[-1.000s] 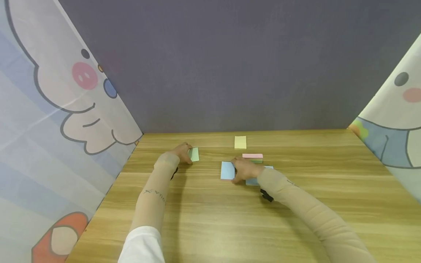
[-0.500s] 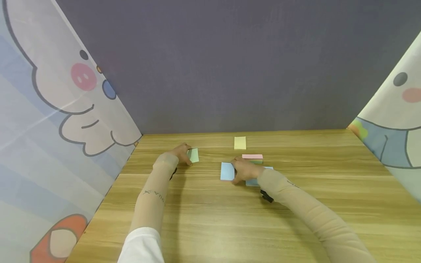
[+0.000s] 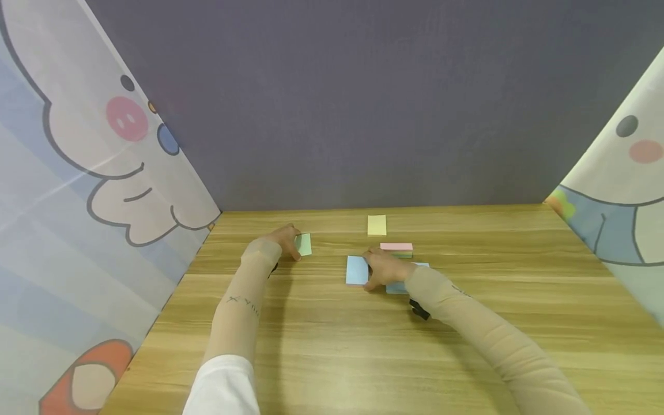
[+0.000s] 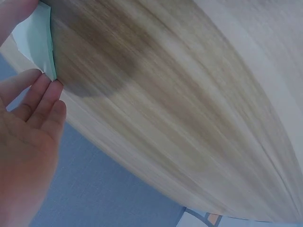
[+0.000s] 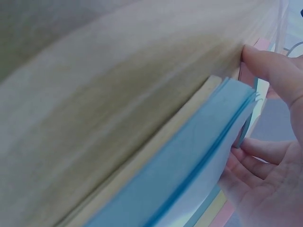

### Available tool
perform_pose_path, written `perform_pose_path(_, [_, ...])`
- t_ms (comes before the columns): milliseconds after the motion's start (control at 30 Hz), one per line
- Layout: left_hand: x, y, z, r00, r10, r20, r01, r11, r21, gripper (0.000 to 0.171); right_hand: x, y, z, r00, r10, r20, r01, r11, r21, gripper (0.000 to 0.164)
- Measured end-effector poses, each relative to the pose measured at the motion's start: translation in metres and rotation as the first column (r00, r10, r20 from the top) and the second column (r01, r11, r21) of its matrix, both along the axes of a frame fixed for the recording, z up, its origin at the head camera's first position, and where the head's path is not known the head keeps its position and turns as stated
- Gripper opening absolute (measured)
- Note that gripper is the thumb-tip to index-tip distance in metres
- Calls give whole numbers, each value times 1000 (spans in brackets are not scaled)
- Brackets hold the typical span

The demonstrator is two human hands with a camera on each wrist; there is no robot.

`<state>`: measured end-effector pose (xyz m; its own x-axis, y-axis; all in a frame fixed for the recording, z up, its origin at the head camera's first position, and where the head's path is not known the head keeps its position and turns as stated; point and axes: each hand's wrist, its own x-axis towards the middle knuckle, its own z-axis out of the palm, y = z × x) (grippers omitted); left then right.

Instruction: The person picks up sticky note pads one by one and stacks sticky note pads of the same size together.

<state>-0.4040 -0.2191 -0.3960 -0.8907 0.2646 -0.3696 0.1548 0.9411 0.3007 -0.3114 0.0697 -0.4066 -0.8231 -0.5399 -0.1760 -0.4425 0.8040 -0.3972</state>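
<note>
My left hand (image 3: 286, 239) pinches a pale green sticky note pad (image 3: 304, 244) on the table, thumb and fingertips at its opposite edges. The left wrist view shows those fingertips at a corner of the green pad (image 4: 35, 42). Nearer the middle, my right hand (image 3: 385, 268) holds a light blue sticky note pad (image 3: 357, 270) by its right side. Beneath the right wrist lies a second blue pad (image 3: 396, 288), partly covered. In the right wrist view, a thick blue stack (image 5: 189, 146) with a yellowish layer fills the foreground, in front of the pad between thumb and fingers.
A stack with a pink top (image 3: 396, 246) and a green side lies just behind the right hand. Farther back sits a yellow sticky note pad (image 3: 377, 225). The wooden table (image 3: 332, 346) ends at a dark grey wall (image 3: 363, 115); cartoon-printed sheets flank both sides.
</note>
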Motion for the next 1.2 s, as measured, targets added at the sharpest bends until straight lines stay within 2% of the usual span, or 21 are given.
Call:
perform_pose_path(200, [1,1,1,1000,-8,3,8,1000,-22,83,1,0,1,999,-6,33,7,1000,-8,74])
perform_pose_path(367, [-1,6,2,999,-35,-11,35,999,-5,83,0,4,1,1000,-27,13,27,1000,14,73])
perform_pose_path(600, [5,-2,1,1000,-6,5,6,1000,-9,82,3,-2,5,999,2,50,-1,1000,-17,68])
perform_pose_path(833, [14,8,7,1000,-9,27,8,999,38,83,3,2,1,1000,-3,19,2,1000,22,69])
perform_pose_path(1033, [14,9,5,1000,27,14,-27,999,39,80,-1,3,-2,999,-23,33,23,1000,9,72])
perform_pose_path(1200, [13,5,2,1000,6,-16,-6,1000,15,80,-1,1,-3,999,-20,26,19,1000,15,73])
